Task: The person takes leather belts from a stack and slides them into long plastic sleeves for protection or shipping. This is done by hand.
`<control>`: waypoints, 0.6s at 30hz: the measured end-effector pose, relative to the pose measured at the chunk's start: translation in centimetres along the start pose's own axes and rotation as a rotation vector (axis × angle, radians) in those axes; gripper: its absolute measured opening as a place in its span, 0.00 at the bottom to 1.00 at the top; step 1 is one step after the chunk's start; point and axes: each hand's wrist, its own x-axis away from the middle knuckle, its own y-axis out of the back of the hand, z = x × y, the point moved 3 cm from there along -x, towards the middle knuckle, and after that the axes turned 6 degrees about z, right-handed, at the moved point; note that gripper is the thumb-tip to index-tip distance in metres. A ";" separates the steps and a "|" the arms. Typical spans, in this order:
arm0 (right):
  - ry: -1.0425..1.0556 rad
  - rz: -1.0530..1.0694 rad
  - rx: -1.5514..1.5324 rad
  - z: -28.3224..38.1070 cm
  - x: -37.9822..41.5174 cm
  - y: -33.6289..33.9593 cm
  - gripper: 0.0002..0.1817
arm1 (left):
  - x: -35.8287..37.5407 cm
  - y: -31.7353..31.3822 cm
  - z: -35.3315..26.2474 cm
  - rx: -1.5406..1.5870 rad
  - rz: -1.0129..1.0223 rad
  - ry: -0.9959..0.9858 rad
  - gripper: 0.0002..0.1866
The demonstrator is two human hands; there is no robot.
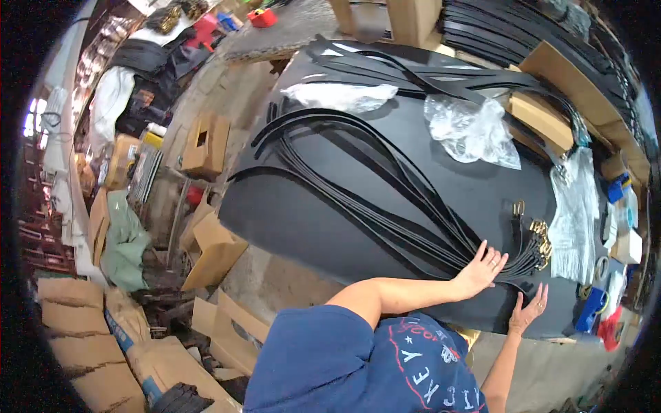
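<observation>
Head view: the left hand point(481, 267), fingers apart, rests on black belts point(427, 241) fanning toward its ten o'clock, the right hand point(528, 314), fingers parted, sits at its four o'clock, and uneven pressure could splay the belts, tangling the buckles point(541, 241).

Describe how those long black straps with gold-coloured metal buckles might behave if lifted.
The long black straps would probably bend and trail, since they already curve and fan across the dark flat table. The gold-coloured metal buckles, clustered at one end, likely make that end heavier. They may slip apart, as no tie is visible.
</observation>
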 end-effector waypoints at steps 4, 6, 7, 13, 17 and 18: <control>-0.005 -0.037 -0.045 -1.0 0.1 -0.6 0.37 | -0.3 -0.3 -0.3 -0.043 0.050 0.027 0.45; -0.009 -0.029 0.033 -0.6 0.2 -0.4 0.36 | -0.2 1.2 0.0 -0.002 0.067 0.030 0.44; -0.034 -0.019 0.043 0.1 0.0 0.1 0.37 | -0.1 1.7 0.1 -0.024 0.043 0.016 0.43; -0.128 -0.034 0.043 0.1 -0.2 0.6 0.47 | -0.5 0.6 -0.1 -0.063 0.045 -0.009 0.38; -0.238 -0.070 0.104 -0.1 0.2 0.5 0.51 | -0.4 0.6 -0.2 -0.043 0.025 -0.014 0.36; -0.247 -0.059 0.112 -0.2 0.2 0.4 0.52 | -0.4 0.7 -0.2 -0.022 0.021 -0.010 0.35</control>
